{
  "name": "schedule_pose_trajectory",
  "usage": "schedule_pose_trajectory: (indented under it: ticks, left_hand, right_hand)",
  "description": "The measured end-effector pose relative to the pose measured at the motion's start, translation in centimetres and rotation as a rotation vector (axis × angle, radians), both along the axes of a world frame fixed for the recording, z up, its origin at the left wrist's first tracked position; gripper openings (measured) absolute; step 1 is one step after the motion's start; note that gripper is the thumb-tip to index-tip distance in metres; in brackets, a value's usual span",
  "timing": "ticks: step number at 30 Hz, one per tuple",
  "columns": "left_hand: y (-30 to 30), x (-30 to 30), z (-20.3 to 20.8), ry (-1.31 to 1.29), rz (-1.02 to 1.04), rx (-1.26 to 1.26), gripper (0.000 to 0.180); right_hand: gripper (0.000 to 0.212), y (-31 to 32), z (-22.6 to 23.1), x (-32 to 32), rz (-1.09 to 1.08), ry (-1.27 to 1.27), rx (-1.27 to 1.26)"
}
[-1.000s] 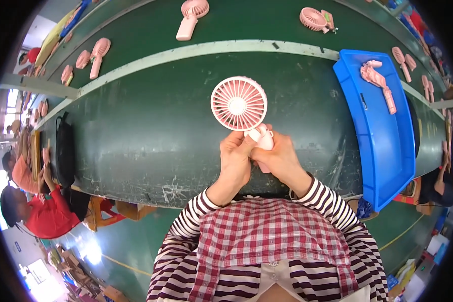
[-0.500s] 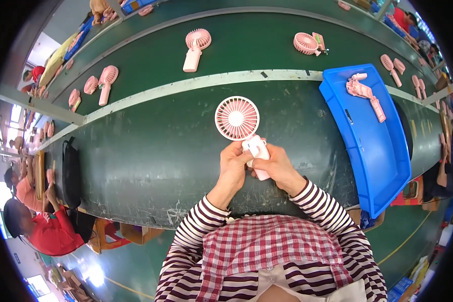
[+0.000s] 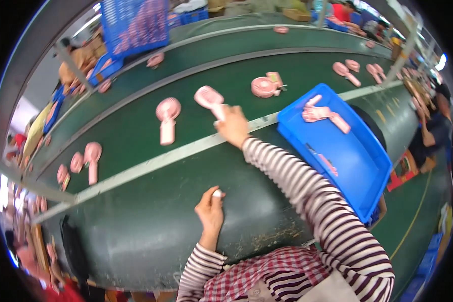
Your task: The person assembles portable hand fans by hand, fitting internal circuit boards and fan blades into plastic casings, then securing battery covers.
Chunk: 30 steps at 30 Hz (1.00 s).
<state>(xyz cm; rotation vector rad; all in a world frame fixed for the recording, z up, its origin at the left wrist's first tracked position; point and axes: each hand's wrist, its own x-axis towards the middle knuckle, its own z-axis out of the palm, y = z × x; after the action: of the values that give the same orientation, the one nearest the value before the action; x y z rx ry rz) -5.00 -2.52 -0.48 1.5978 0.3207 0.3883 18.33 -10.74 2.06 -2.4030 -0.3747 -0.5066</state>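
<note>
My right hand (image 3: 233, 126) reaches out over the far green surface, its fingers closed round the handle end of a pink handheld fan (image 3: 209, 97). That fan is blurred, and I cannot tell whether it rests on the surface. My left hand (image 3: 210, 211) is near the front, over the dark green bench (image 3: 151, 221), pinching a small white piece (image 3: 217, 193) whose kind is unclear. To the left of the held fan lies another pink fan (image 3: 167, 118). On its right is a pink fan with an opened handle (image 3: 265, 86).
A blue tray (image 3: 286, 128) stands at the right with pink fan parts (image 3: 324, 115) inside. A pale rail (image 3: 186, 150) divides bench and far surface. More pink fans (image 3: 92, 157) lie far left and right. A black bag (image 3: 73, 251) sits left. Other people work around the edges.
Both hands were together on a pink fan over the bench. Now my right arm stretches forward with a fan, and my left hand is apart with a small white piece. The view has turned.
</note>
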Motion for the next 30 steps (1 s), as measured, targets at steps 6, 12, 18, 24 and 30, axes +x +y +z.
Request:
schedule_pose_trajectory:
  ticks: [6,12,18,24,30]
  left_hand:
    - [0.6,0.1,0.5,-0.013,0.006,-0.013,0.015]
    - [0.9,-0.6,0.5,-0.028,0.015,0.011,0.017]
    - [0.3,-0.6,0.4,-0.003,0.005,0.052,0.018]
    - [0.6,-0.5,0.0,0.029,-0.004,0.136,0.019]
    - [0.1,-0.6,0.3,0.032,-0.005,0.172,0.018]
  right_hand:
    - [0.054,2.3,1.6,-3.8,0.137,0.006,-0.075]
    - [0.047,-7.5,6.8,-4.5,0.099,-0.114,-0.113]
    - [0.051,-23.5,6.8,0.1,-0.092,-0.1,-0.586]
    - [0.069,-28.6,3.5,2.7,0.004,0.008,-0.879]
    - [0.071,-29.5,2.5,4.1,0.026,0.012,-0.742]
